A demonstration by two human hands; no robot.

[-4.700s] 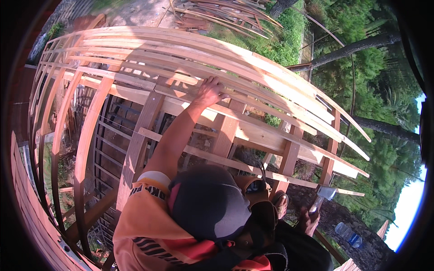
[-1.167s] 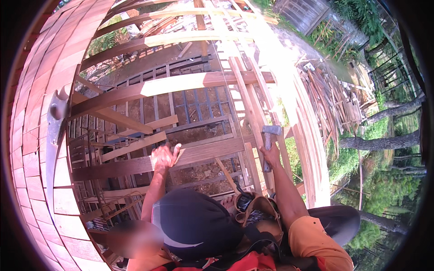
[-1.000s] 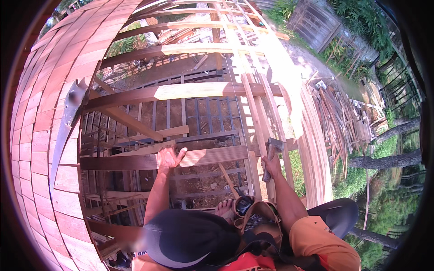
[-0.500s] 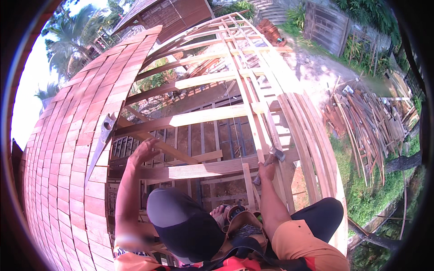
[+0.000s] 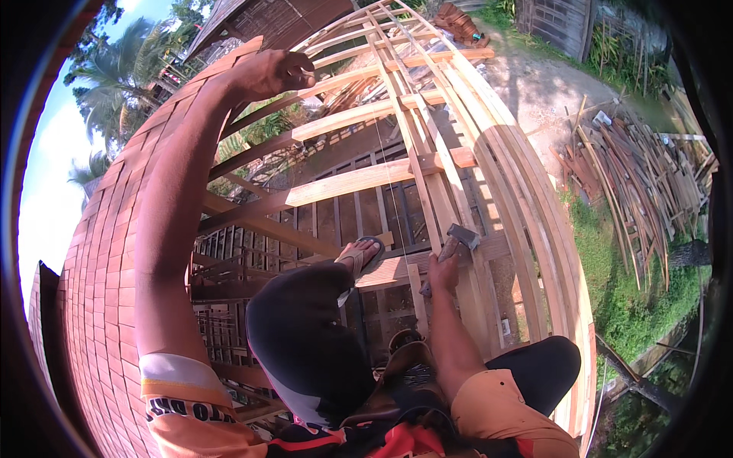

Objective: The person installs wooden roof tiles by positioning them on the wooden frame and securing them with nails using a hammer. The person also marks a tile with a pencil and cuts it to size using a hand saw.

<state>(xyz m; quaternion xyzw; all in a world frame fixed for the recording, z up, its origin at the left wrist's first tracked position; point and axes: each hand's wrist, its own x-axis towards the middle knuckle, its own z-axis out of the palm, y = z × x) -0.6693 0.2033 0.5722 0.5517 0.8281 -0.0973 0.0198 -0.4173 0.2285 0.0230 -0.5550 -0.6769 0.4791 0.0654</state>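
My left hand [image 5: 282, 74] is raised in the air at the upper left, over the edge of the shingled roof. Its fingers are loosely curled with gaps between them, and nothing shows in them. Lower right of the middle, my right hand [image 5: 443, 273] is wrapped round the handle of a hammer [image 5: 463, 235]. The hammer's dark metal head points up and away, close over the long wooden battens [image 5: 460, 195]. My left foot, in a sandal [image 5: 370, 256], stands on a wooden cross beam [image 5: 385, 272].
Reddish wooden shingles [image 5: 99, 305] cover the roof on the left. Open rafters [image 5: 336, 185] span a drop with a framework below. A pouch [image 5: 408, 359] hangs at my waist. On the ground to the right lies a pile of planks [image 5: 641, 191] beside grass.
My left arm has swung up and forward from beside the rafters. My left foot has stepped onto the cross beam. The hammer has shifted slightly away from me, and the handsaw is out of sight.
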